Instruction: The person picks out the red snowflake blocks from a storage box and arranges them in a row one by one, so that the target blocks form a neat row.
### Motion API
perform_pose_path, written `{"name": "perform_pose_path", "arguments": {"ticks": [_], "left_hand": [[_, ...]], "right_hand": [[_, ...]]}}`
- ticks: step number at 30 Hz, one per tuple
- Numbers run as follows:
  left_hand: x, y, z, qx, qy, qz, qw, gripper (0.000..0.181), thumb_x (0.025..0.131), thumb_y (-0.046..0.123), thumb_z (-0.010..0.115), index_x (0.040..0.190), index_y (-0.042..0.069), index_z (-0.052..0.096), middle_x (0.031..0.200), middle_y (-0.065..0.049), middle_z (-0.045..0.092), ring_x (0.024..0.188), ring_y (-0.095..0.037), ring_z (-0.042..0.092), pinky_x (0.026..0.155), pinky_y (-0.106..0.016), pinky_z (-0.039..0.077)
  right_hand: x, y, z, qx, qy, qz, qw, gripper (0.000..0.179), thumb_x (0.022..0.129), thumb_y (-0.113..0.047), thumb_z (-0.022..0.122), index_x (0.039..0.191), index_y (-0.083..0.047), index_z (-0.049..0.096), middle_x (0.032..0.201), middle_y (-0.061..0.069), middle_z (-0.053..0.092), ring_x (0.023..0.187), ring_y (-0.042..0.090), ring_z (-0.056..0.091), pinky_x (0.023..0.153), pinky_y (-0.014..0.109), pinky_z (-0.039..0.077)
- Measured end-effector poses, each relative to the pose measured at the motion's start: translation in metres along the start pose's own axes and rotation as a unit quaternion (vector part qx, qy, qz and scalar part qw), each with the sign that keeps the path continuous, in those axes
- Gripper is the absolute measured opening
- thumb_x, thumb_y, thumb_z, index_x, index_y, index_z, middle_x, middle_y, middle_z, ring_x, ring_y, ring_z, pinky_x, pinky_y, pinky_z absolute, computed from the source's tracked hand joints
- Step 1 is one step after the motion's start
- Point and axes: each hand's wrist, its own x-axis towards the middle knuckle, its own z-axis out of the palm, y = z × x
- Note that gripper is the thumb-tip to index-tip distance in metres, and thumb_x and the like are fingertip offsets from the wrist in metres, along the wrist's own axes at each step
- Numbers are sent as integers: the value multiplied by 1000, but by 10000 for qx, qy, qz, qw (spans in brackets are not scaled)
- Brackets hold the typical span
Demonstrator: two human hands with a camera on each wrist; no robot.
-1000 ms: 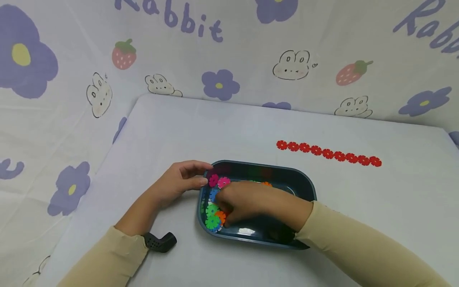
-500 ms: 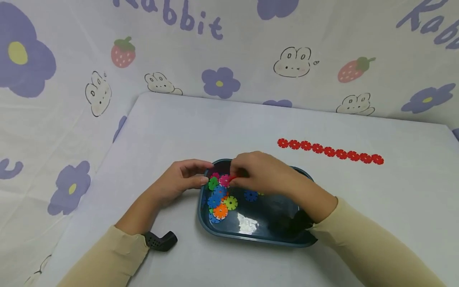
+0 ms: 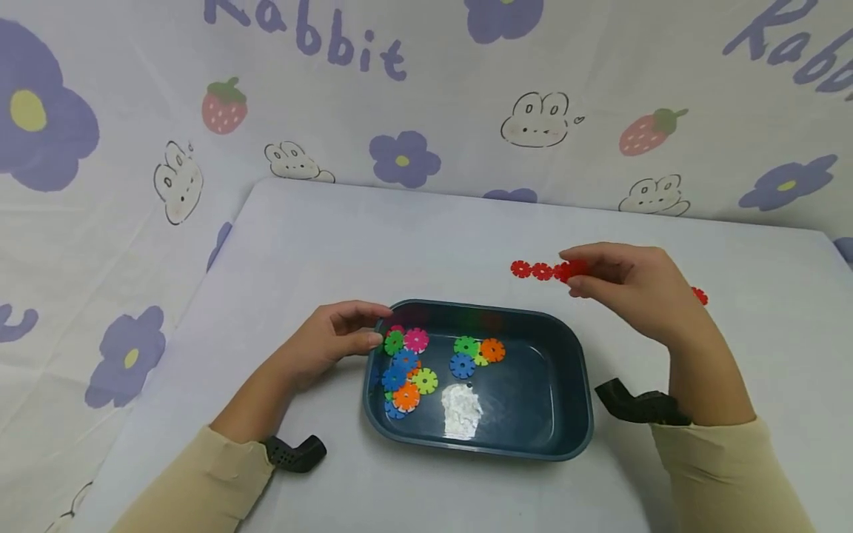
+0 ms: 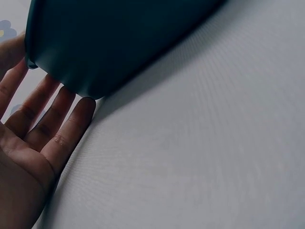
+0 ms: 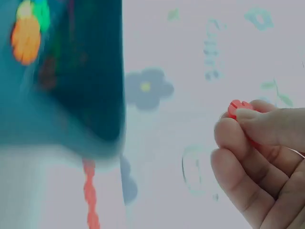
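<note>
My left hand touches the left end of a dark teal tray. In the left wrist view its fingers lie fairly straight against the tray's outer wall. Beyond the tray, my right hand pinches a small red snowflake disc between thumb and fingertips. In the head view that hand overlaps a row of red snowflake discs on the table, hiding most of its middle and right part. Several discs lie inside the tray, among them pink, blue, green and orange ones.
White cloth covers the table. Behind it hangs a curtain printed with flowers, strawberries and rabbits. A black wrist device sits at the left cuff, and another black device at the right.
My right hand has come out of the tray with a red disc and moved right and away to the red row. Discs inside the tray have shifted. The left hand stays at the rim.
</note>
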Motion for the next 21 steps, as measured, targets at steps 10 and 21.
{"name": "perform_pose_path", "arguments": {"ticks": [10,21], "left_hand": [[-4,-9,-3,-54,59,173,9998,38,92,21,70,128,12,63,129,-9,62,112,-25,61,89,-31,56],[-1,-6,0,-47,-44,205,9998,39,92,20,70,129,11,62,131,-11,61,113,-28,60,89,-31,56]], "right_hand": [[-14,66,-51,394,778,1899,9779,54,86,-33,76,136,-19,60,92,-29,68,83,-8,67,71,7,49],[-36,148,-78,1794,1886,3300,9074,79,70,-41,85,141,-23,56,86,-20,67,73,-3,69,65,6,50]]}}
